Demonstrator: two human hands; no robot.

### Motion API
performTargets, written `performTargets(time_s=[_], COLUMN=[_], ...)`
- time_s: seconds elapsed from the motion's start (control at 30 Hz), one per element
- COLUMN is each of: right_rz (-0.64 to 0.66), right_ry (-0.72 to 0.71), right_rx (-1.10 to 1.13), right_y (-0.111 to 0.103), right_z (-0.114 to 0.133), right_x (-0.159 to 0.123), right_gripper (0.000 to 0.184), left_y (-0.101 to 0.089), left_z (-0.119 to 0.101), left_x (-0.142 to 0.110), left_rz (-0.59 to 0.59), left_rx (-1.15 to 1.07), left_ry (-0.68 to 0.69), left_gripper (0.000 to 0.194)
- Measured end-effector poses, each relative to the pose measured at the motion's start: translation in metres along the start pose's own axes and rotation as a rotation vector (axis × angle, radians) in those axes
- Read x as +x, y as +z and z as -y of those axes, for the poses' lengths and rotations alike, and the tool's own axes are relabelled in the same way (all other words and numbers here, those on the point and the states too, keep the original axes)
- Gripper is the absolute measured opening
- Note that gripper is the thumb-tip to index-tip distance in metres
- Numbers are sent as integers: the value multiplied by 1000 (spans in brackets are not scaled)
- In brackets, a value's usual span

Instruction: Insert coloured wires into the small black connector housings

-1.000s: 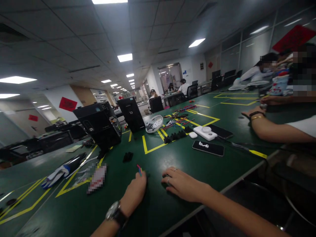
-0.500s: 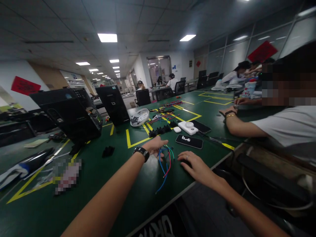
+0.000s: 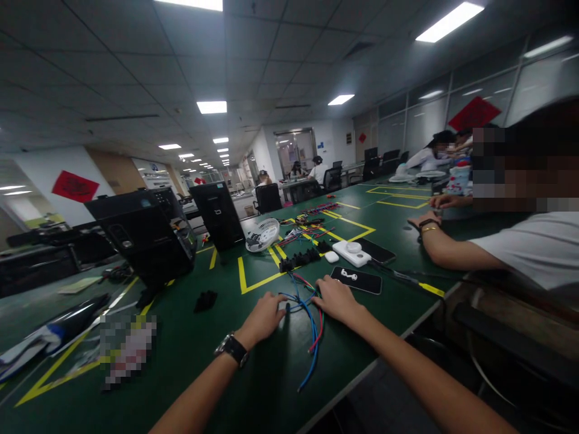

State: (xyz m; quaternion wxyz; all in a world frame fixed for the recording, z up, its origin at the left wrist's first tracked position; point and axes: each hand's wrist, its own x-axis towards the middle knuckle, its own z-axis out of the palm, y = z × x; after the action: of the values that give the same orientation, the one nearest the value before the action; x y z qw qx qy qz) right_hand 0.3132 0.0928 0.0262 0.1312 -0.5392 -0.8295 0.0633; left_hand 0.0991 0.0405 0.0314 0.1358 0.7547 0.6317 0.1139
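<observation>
A loose bundle of blue, red and green wires [image 3: 311, 324] lies on the green tabletop between my hands, its long ends curving toward the near edge. My left hand [image 3: 262, 317], with a watch on its wrist, is at the bundle's left side, fingers curled at a blue wire. On the right side my right hand [image 3: 338, 299] has its bent fingers closed on the wires, where the tips are partly hidden. Just beyond the bundle stands a row of black connector-like pieces [image 3: 299, 260]. Another small black piece [image 3: 205, 301] lies to the left.
A phone [image 3: 357, 279] with white earbuds on it lies beside my right hand, near a white power bank [image 3: 351, 253]. Farther back are a white fan [image 3: 263, 235], more wires [image 3: 312, 233] and two black computer cases [image 3: 140, 235]. A co-worker's forearm [image 3: 446, 250] rests at right.
My left hand has brought the wires onto the tabletop and drawn back to their left side. My right hand has moved in from the right to touch them. The camera view has shifted.
</observation>
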Motion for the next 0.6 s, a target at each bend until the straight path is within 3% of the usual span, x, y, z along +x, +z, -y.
performTargets(time_s=[0.2,0.3,0.4,0.5,0.6], right_rz=[101,87,48,-53,-104], right_ry=[-68,-52,-50,-73,-150], right_rx=[-7,20,33,40,64], right_y=[-11,-15,-18,-20,-20], right_z=[-28,-48,-56,-43,-14], right_x=[6,2,-5,-11,-14], right_gripper=[24,20,21,22,26], left_y=[14,10,-2,-12,-14], left_z=[-28,-14,18,44,54], left_x=[1,9,32,70,112], left_rz=[-62,-159,-294,-356,-348], left_rx=[-33,-111,-96,-61,-69], left_ry=[328,272,177,106,94], left_gripper=[33,33,33,40,54])
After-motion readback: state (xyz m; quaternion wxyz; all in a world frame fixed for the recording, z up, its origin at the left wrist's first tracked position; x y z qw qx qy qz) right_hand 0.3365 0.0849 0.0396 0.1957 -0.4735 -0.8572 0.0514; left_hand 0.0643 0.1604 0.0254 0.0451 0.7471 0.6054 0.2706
